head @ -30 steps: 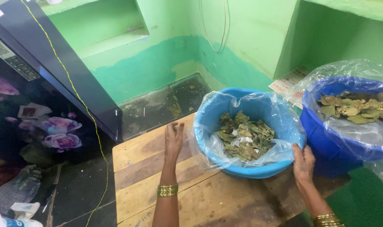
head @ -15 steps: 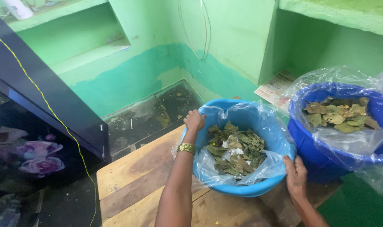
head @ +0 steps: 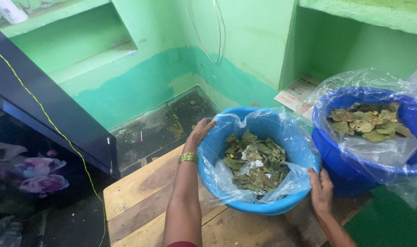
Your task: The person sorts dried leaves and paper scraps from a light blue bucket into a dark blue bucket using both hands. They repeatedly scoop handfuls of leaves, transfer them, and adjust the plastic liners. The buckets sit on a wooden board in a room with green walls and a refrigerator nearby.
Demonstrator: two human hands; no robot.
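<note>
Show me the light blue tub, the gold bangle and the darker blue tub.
light blue tub (head: pixel 263 208), head view, front outer wall.
gold bangle (head: pixel 188 157), head view, band on the left wrist.
darker blue tub (head: pixel 339 158), head view, left outer wall.
</note>
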